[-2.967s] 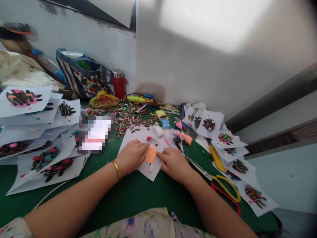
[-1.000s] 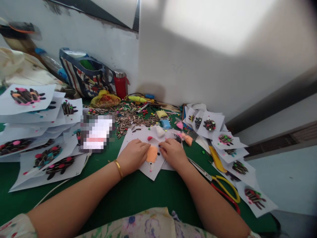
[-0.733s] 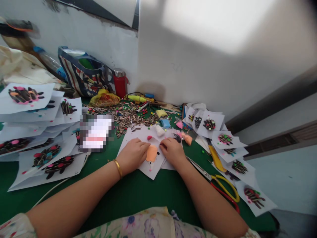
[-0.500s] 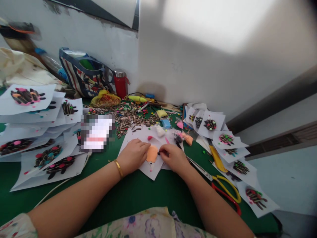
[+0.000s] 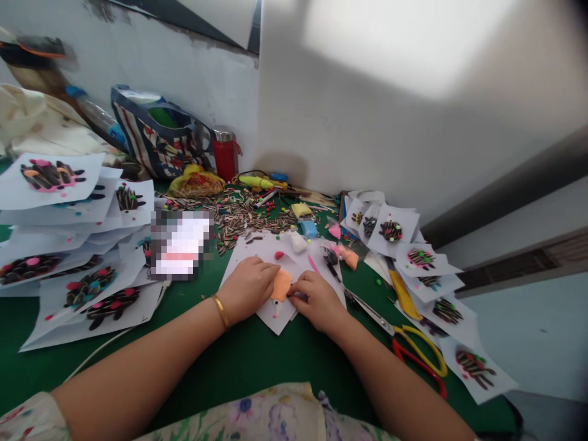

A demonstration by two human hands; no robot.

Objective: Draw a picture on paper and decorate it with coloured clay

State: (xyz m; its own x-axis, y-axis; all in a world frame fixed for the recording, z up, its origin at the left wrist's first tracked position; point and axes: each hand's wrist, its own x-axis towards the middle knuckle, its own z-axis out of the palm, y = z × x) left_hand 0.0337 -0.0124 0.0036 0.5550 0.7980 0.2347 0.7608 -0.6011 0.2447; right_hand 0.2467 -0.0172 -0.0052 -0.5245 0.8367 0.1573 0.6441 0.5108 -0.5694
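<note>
My left hand (image 5: pixel 253 288) lies on a small white sheet of paper (image 5: pixel 278 323), its bent fingers holding the sheet at the left edge of a flat orange clay shape (image 5: pixel 282 283). Below that shape is a pale pointed face with a black dot and a pink tip. My right hand (image 5: pixel 313 298) is closed in a pinch at the orange shape's right edge. A tiny dark piece, probably black clay, shows at its fingertips, mostly hidden. Under both hands lies a larger white sheet (image 5: pixel 239 258).
Sunflower seeds (image 5: pixel 236 222) are heaped behind the sheets. Clay lumps, among them blue (image 5: pixel 308 228) and white (image 5: pixel 298 242), lie nearby. Scissors (image 5: pixel 390 327) rest by my right forearm. Seed-decorated cards (image 5: pixel 114 315) are piled left and right. A phone (image 5: pixel 181 245) and red flask (image 5: pixel 225 156) stand left.
My right hand has moved slightly left and down, bringing its pinched fingertips against the orange shape's edge. The small sheet has turned a little. My left hand stays in place.
</note>
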